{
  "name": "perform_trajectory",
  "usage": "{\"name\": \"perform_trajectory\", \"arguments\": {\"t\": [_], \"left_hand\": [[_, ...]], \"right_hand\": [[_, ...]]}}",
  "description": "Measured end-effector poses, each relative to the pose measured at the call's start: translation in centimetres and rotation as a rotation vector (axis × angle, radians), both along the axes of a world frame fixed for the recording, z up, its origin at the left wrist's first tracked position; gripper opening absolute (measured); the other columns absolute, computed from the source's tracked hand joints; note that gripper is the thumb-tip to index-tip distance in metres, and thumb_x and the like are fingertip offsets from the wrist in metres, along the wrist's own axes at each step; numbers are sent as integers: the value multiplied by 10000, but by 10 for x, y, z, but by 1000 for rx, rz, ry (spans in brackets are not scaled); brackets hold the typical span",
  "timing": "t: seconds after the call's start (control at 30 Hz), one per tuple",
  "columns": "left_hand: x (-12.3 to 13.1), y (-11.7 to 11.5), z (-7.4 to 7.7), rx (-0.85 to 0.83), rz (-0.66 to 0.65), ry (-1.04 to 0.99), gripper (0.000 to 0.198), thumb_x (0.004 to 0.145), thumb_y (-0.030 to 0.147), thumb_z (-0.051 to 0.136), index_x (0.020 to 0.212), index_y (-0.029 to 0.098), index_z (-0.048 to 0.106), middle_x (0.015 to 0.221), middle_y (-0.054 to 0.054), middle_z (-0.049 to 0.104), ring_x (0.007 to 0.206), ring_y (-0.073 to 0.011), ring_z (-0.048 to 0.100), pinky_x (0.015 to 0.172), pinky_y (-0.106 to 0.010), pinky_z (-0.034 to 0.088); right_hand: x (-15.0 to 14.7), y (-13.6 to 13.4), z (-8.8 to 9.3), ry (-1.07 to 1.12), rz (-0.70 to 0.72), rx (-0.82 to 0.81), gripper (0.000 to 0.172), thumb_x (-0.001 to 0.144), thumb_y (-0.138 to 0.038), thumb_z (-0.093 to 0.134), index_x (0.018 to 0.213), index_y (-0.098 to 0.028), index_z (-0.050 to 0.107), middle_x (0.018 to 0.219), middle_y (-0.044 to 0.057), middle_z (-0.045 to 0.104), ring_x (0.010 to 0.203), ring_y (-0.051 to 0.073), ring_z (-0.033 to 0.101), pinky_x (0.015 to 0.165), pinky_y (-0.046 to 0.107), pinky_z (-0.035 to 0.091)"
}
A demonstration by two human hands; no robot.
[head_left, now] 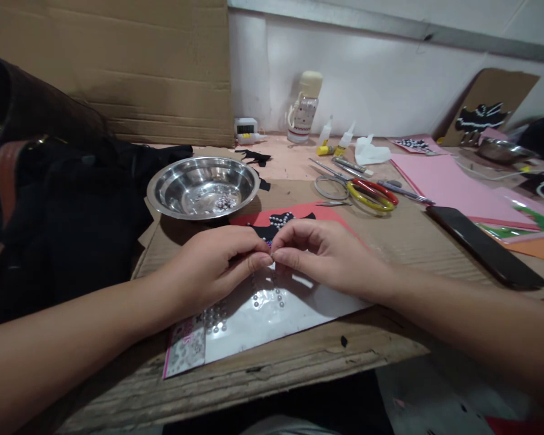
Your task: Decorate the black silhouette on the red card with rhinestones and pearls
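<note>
My left hand (224, 260) and my right hand (324, 251) meet fingertip to fingertip, each with thumb and forefinger pinched together. Whatever is between them is too small to make out. Under them lies a white sheet of stick-on pearls (278, 314), with a printed label at its left end and several silvery half-pearls showing. Just beyond my fingers, a black cut-out (265, 231) trimmed with rows of pearls rests on red paper (299, 210). My hands cover part of both the cut-out and the sheet.
A steel bowl (204, 187) with small beads stands at the back left. Scissors (372, 196), tweezers (333, 204) and glue bottles (344, 140) lie or stand behind. A phone (485, 246) and pink paper (457, 187) are at right, a black bag (63, 217) at left.
</note>
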State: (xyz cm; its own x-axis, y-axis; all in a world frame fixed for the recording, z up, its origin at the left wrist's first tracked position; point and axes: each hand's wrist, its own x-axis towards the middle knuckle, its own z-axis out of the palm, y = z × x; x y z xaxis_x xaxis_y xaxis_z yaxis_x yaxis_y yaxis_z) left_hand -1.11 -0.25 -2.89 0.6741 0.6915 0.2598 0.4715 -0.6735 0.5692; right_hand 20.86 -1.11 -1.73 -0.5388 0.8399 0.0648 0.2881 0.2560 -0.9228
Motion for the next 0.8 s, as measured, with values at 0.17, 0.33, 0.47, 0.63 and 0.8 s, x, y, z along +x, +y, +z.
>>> {"name": "perform_trajectory", "arguments": {"t": [0.17, 0.33, 0.47, 0.63, 0.8], "left_hand": [[1, 0, 0, 24, -9, 1, 262, 991, 294, 505, 809, 190, 661, 775, -22, 688, 717, -150, 602, 671, -255, 429], [1, -2, 1, 7, -9, 20, 270, 994, 309, 507, 810, 180, 657, 769, -24, 673, 719, -155, 590, 667, -261, 412], [2, -3, 2, -4, -19, 47, 286, 998, 312, 492, 819, 174, 667, 782, -32, 671, 729, -162, 582, 672, -274, 402], [2, -4, 2, -14, -17, 51, 274, 987, 310, 508, 813, 173, 671, 798, -40, 675, 747, -169, 584, 681, -283, 399], [1, -4, 1, -35, -9, 48, 266, 984, 324, 527, 822, 172, 674, 793, -31, 664, 745, -165, 580, 676, -283, 397]], "right_hand": [[-1, -2, -2, -23, -3, 32, 17, 870, -203, 652, 868, -187, 657, 805, -3, 705, 720, 117, 652, 665, 238, 515], [-2, -2, -3, -49, -15, 47, 33, 843, -176, 634, 852, -182, 665, 774, -10, 692, 695, 106, 634, 638, 218, 491], [-1, -2, -2, -78, -19, 105, 54, 830, -160, 625, 852, -188, 666, 778, -11, 687, 702, 111, 622, 644, 223, 484], [-1, -3, -3, -122, 0, 177, 77, 838, -147, 600, 863, -184, 663, 782, -8, 679, 706, 113, 610, 657, 228, 480], [0, -2, -4, -136, 28, 202, 95, 890, -180, 583, 907, -170, 676, 800, 4, 689, 721, 117, 617, 662, 229, 488]]}}
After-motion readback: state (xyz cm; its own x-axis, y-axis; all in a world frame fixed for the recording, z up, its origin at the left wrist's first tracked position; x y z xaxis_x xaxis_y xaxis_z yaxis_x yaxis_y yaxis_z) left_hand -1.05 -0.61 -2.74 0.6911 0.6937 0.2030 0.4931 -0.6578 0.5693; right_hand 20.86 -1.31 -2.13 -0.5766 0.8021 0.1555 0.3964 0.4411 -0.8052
